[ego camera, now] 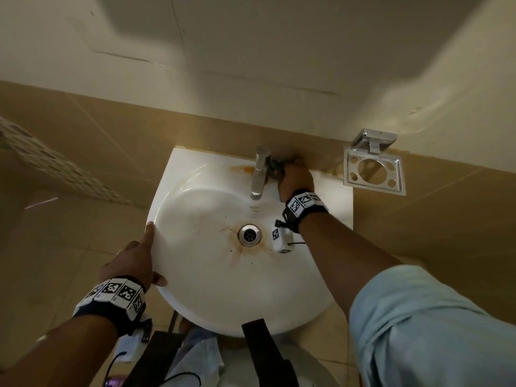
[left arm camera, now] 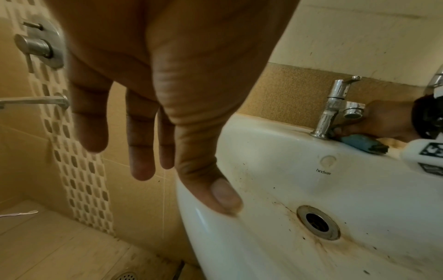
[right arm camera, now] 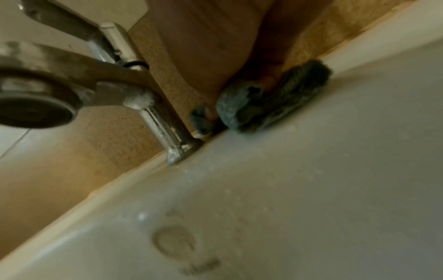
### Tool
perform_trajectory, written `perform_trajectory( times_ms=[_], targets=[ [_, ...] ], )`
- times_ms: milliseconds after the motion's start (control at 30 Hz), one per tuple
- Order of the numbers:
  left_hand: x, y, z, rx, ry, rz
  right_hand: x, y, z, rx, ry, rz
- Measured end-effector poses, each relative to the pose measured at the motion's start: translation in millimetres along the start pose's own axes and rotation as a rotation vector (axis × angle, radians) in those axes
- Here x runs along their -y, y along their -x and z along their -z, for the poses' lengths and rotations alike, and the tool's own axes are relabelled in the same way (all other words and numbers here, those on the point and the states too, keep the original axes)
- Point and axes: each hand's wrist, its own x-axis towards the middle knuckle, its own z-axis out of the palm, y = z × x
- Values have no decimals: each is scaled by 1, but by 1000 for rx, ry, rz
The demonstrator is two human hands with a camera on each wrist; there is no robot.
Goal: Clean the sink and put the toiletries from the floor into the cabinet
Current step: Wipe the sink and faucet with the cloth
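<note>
The white sink (ego camera: 201, 297) has rusty stains around its drain (ego camera: 250, 235) and on the back ledge by the chrome tap (ego camera: 259, 174). My right hand (ego camera: 293, 171) reaches behind the tap's base and grips a blue-grey scrub pad (left arm camera: 362, 143), pressed onto the ledge at the wall (right arm camera: 275, 102). My left hand (ego camera: 148, 254) is open on the sink's left rim, thumb on top (left arm camera: 225, 197), fingers hanging straight outside the bowl. A thin white toothbrush-like item (left arm camera: 19, 214) lies on the floor at the left.
A metal holder (ego camera: 374, 169) is fixed to the wall right of the sink. Left of the sink are a shower mixer (left arm camera: 40, 45) and spout (left arm camera: 36, 101) on the tiled wall. A floor drain (left arm camera: 127, 276) sits below. No cabinet shows.
</note>
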Motion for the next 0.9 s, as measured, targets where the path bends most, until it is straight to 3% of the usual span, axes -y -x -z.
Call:
perform_trajectory(
  times_ms=[133, 233, 300, 467, 533, 633, 667, 733, 833, 900],
  targets=[
    [-2, 0, 2, 24, -6, -3, -25, 10, 6, 125, 190, 326],
    [0, 2, 4, 24, -3, -9, -49, 4, 25, 182, 269, 431],
    [2, 3, 5, 16, 9, -19, -56, -2, 32, 134, 302, 409],
    [5, 2, 4, 13, 17, -39, -14, 11, -10, -89, 179, 134],
    [6, 0, 4, 8, 20, -50, -15, 23, -13, -12, 192, 224],
    [11, -1, 2, 23, 26, -59, -35, 20, 15, 115, 283, 481],
    [12, -1, 2, 25, 28, -63, -42, 10, 24, 128, 310, 486],
    [14, -2, 2, 19, 32, -74, -42, -2, 28, 101, 340, 327],
    [16, -4, 0, 16, 25, -86, -19, 6, -1, -52, 196, 87],
    [16, -4, 0, 20, 24, -94, -12, 20, -11, -29, 170, 163]
  ],
)
